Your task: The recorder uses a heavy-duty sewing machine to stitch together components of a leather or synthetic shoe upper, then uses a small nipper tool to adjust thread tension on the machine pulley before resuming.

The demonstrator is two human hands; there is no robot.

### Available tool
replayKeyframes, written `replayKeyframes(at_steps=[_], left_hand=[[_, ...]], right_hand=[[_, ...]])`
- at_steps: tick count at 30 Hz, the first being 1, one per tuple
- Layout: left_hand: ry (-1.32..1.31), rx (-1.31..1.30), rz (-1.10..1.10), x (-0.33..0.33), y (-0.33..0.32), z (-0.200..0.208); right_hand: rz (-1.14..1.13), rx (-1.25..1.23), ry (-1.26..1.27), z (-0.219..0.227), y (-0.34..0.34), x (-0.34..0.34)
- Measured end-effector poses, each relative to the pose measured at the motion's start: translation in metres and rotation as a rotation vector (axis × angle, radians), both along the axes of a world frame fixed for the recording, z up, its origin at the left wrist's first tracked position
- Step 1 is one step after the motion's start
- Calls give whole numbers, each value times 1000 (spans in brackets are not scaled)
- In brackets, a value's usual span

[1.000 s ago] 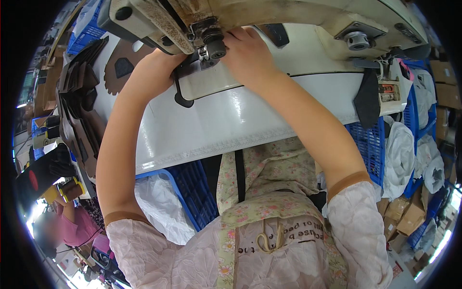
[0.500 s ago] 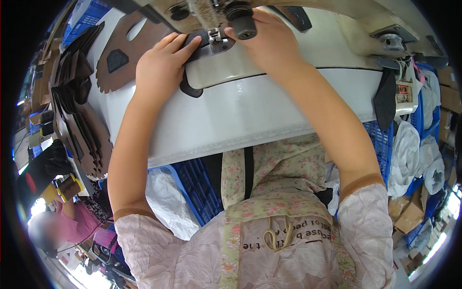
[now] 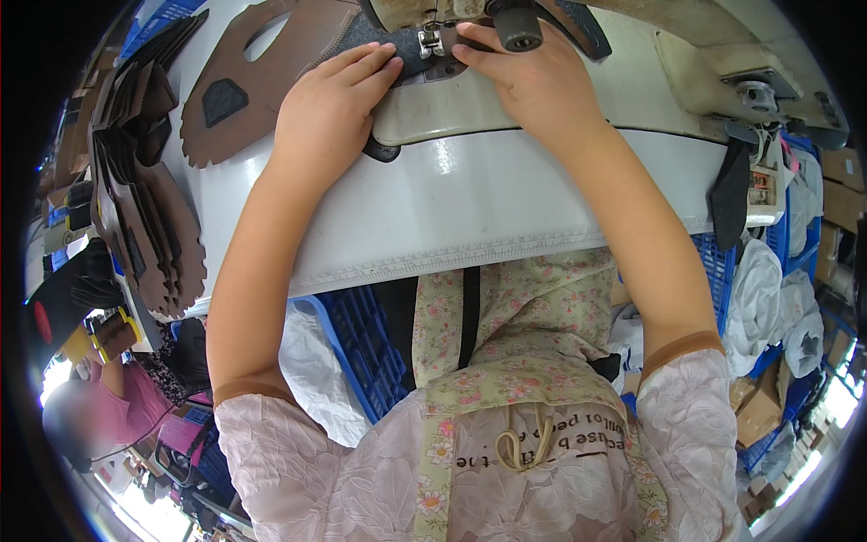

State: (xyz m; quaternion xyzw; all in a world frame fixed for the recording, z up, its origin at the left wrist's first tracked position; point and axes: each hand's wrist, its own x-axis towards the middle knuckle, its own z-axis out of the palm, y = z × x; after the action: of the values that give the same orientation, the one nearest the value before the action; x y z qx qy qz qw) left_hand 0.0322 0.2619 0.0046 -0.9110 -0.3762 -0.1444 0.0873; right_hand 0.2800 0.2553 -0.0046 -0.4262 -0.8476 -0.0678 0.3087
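At a sewing machine, a worker's left hand point(image 3: 325, 117) lies palm down with its fingers extended and nearly together, the tips resting on a dark grey piece point(image 3: 384, 34) just left of the presser foot point(image 3: 431, 42), apparently to keep it flat and steady. The right hand point(image 3: 546, 86) comes in from the other side, two digits slightly spread toward the foot; its remaining fingers are hidden behind a dark knob point(image 3: 519, 29), and whether it pinches anything cannot be told. Both forearms reach from the near side, elbows out, converging beside the foot, a pose that seems suited to control from either side. A brown panel point(image 3: 230, 68) with an oval opening lies farther left on the white table point(image 3: 433, 203), beyond it a stack of brown pieces point(image 3: 149, 217), probably placed there for easy reach.
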Motion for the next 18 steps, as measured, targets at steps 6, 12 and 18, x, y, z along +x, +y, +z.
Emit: replayKeyframes(at_steps=[6,12,18], left_hand=[[-35,-66,12,3,0,2],[-18,-31,25,5,1,2],[7,14,29,7,5,2]], right_hand=[[21,-45,64,3,1,-1],[155,-135,113,18,-1,1],[129,-155,133,17,0,-1]])
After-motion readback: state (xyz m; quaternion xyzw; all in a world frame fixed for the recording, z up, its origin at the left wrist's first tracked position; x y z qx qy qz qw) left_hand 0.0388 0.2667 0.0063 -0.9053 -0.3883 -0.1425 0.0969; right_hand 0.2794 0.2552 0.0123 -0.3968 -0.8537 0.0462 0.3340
